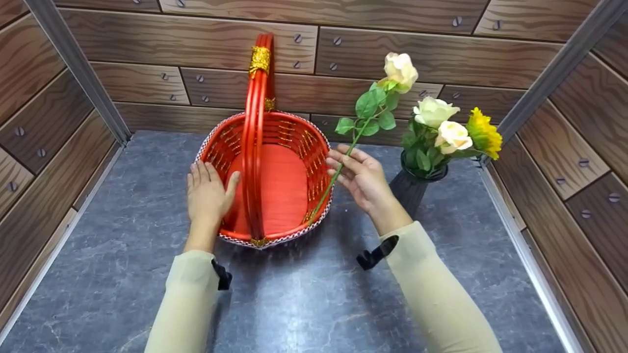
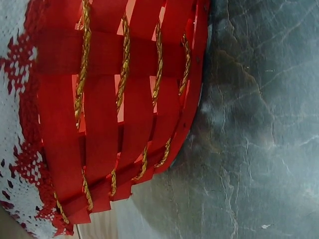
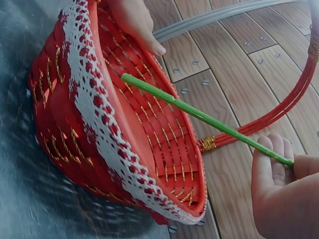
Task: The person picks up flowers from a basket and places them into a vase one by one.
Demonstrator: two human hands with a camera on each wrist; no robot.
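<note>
A red woven basket [image 1: 282, 191] with a tall arched handle [image 1: 252, 147] stands on the table. My left hand [image 1: 208, 193] rests on its left rim, fingers straight and thumb toward the inside. The right wrist view also shows part of that hand at the top, by the rim. Right of the basket, my right hand [image 1: 362, 179] pinches the green stem [image 3: 199, 115] of a cream rose [image 1: 401, 72] between thumb and fingers. The bloom and leaves point up and away. The bare lower stem end slants down over the basket's right side.
A dark vase [image 1: 412, 191] stands right of the basket, behind my right forearm, holding two pale roses [image 1: 435, 112] and a yellow sunflower [image 1: 484, 133]. Wood-patterned panels [image 1: 221, 37] enclose the grey marbled table [image 1: 294, 304] at the back and sides. White lace [image 3: 94, 112] trims the basket rim.
</note>
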